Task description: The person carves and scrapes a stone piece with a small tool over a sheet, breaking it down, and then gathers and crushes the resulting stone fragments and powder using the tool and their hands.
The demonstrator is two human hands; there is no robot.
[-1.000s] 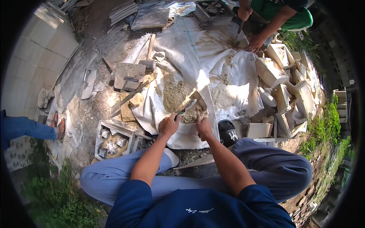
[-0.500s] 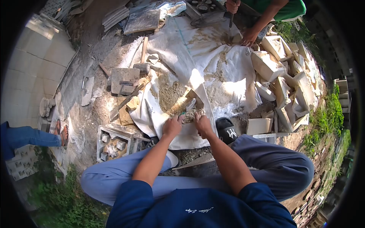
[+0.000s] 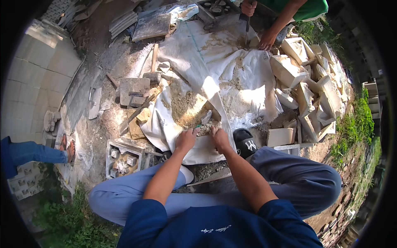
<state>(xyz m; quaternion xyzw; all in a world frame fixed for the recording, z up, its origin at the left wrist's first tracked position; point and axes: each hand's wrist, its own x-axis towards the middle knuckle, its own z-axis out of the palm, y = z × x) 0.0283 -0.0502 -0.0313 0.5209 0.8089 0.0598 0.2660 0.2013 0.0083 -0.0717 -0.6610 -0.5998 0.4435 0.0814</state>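
A white woven sheet point(image 3: 202, 151) lies over the ground before me, its near edge drawn up toward my legs. My left hand point(image 3: 185, 140) is closed on a fold of this edge. A short way to the right, my right hand point(image 3: 219, 139) grips the same fold, fingers curled over it. Crumbly sand-coloured rubble point(image 3: 185, 105) is heaped on the sheet just beyond my hands, and some lies between them. A crumpled clear plastic scrap point(image 3: 206, 117) rests in the rubble, with a bit of green near my left fingers.
Left of the sheet lie a mallet point(image 3: 152, 77), a square metal plate with a handle point(image 3: 135, 91) and a boxy mould point(image 3: 124, 159). Broken cream slabs point(image 3: 306, 82) are piled at right. Across from me a co-worker's hand point(image 3: 268, 40) touches the sheet. Another person's leg point(image 3: 41, 153) shows at left.
My hands have shifted very slightly, still holding the sheet's edge, and the rubble between them sits a little differently. The whole view has tilted slightly.
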